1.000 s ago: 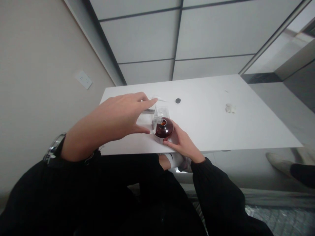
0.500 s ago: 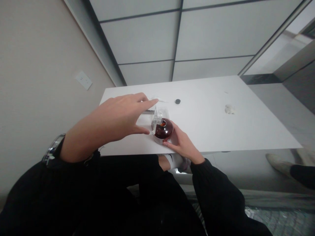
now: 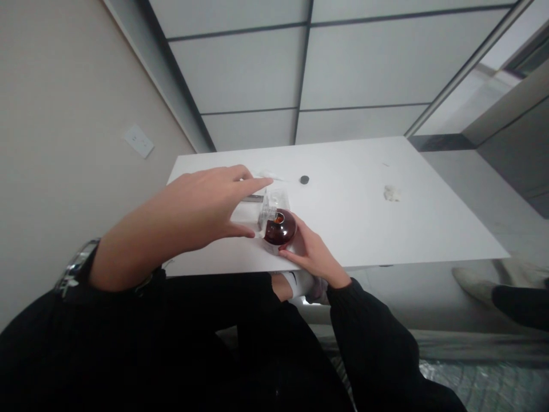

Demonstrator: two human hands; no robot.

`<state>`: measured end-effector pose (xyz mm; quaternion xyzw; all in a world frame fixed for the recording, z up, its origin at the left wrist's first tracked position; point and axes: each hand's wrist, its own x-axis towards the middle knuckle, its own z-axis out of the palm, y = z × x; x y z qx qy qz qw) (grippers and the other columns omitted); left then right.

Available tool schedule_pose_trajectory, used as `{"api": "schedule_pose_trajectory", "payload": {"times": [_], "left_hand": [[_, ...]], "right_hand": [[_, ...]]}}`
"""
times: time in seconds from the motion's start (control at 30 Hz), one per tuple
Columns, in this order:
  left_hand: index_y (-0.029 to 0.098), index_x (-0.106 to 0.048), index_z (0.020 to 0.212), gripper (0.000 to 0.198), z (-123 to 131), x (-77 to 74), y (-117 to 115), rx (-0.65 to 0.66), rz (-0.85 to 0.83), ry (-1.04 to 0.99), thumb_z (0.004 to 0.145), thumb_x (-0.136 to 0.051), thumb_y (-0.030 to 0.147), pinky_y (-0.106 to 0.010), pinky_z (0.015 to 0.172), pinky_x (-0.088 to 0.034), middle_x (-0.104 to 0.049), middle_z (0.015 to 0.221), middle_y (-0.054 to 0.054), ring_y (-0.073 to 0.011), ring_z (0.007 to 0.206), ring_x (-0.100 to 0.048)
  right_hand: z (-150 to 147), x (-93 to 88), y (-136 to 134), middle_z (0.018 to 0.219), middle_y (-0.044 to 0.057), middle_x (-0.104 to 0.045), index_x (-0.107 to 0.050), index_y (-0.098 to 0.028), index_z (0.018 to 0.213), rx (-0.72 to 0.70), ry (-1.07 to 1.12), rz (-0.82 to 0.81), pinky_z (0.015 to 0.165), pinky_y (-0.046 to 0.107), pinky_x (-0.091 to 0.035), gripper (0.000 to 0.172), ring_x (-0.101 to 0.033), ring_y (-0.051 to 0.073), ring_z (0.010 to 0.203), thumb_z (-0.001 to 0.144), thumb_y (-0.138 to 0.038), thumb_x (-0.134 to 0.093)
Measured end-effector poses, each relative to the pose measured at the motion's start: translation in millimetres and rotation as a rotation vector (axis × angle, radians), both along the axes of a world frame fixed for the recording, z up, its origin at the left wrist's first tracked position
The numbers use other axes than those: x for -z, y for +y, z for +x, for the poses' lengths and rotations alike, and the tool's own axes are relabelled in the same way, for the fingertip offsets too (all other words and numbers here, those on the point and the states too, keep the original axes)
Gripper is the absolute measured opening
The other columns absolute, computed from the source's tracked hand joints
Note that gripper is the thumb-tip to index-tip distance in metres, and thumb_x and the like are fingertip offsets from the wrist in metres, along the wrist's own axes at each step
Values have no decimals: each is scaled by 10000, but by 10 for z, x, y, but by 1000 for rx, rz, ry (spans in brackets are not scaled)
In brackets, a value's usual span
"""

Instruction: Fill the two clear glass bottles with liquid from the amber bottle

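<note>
My left hand (image 3: 197, 203) is closed round a clear square-sided bottle (image 3: 255, 217) with a threaded neck. That bottle lies tipped nearly level, its mouth at the opening of a round amber bottle (image 3: 283, 232). Whether liquid is flowing is too small to tell. Fingers and thumb of my right hand (image 3: 311, 252) wrap the near right side of the amber bottle, which stands upright on the white table (image 3: 347, 212). Behind the two bottles sits a clear plastic container (image 3: 281, 197), partly hidden.
A small dark round cap (image 3: 304, 179) lies beyond the bottles. Toward the table's right is a crumpled whitish piece (image 3: 392, 193). Something thin and clear (image 3: 266, 174) rests behind my left fingers. Another person's shoe (image 3: 472, 283) shows on the floor at right.
The clear bottle has tipped further toward level, and more of its body shows in my left hand. My right hand keeps its hold on the amber bottle. The whole view has shifted slightly.
</note>
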<state>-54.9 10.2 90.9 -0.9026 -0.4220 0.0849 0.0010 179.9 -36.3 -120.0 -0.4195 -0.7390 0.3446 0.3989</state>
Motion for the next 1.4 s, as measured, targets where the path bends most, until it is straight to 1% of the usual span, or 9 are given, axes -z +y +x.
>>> {"api": "schedule_pose_trajectory", "payload": {"times": [0.23,0.33,0.47,0.57,0.73,0.97,1.17,1.4], "left_hand": [[324,-471,1607,743,50,-51,-25,-12,-7,33,931,-722,502,-403,976,-547,-643,1493,-102,-352,1292,-655],[335,-472,1597,736,63,-67,-27,-25,-8,33,926,-726,497,-402,978,-544,-645,1498,-93,-354,1304,-653],[329,-491,1576,707,63,-75,-23,-37,-38,18,926,-720,490,-413,1022,-529,-642,1510,-90,-351,1317,-651],[311,-498,1563,698,41,-57,-19,-13,-25,-2,928,-710,507,-413,1034,-525,-646,1505,-94,-345,1323,-649],[305,-517,1528,662,21,-25,-18,-23,3,-10,930,-703,519,-397,993,-532,-659,1497,-87,-342,1316,-654],[284,-564,1435,588,54,-47,-29,-41,-8,-34,917,-720,514,-380,922,-537,-705,1430,-84,-331,1231,-699],[282,-573,1422,578,63,-57,-32,-37,-9,-14,909,-725,502,-387,931,-538,-706,1424,-84,-330,1224,-702],[287,-568,1431,608,38,-43,-21,5,29,2,886,-767,465,-379,934,-545,-692,1449,-83,-330,1249,-693]], "right_hand": [[1,26,1,1683,132,-481,-297,-346,1678,-1,3,-21,1253,667,-404,896,-499,365,1531,934,-480,-779],[1,28,4,1681,135,-482,-302,-344,1677,-2,3,-16,1251,681,-400,896,-499,370,1530,932,-487,-779],[3,42,9,1681,124,-486,-308,-352,1676,-2,4,-18,1255,679,-396,897,-502,370,1527,927,-495,-782],[5,47,7,1681,125,-485,-308,-346,1676,-1,2,-13,1257,672,-396,895,-500,368,1528,929,-490,-780],[4,27,6,1671,126,-497,-319,-338,1668,-5,10,-14,1254,658,-405,887,-508,358,1523,925,-471,-786],[2,16,0,1678,130,-487,-318,-345,1667,-5,6,-19,1256,674,-395,882,-499,365,1529,928,-472,-783],[6,29,5,1669,131,-498,-319,-348,1666,-4,2,-12,1245,675,-412,876,-513,365,1518,931,-470,-779],[5,22,3,1676,126,-491,-312,-347,1671,-3,-5,-12,1251,664,-408,890,-505,362,1526,928,-476,-783]]}}
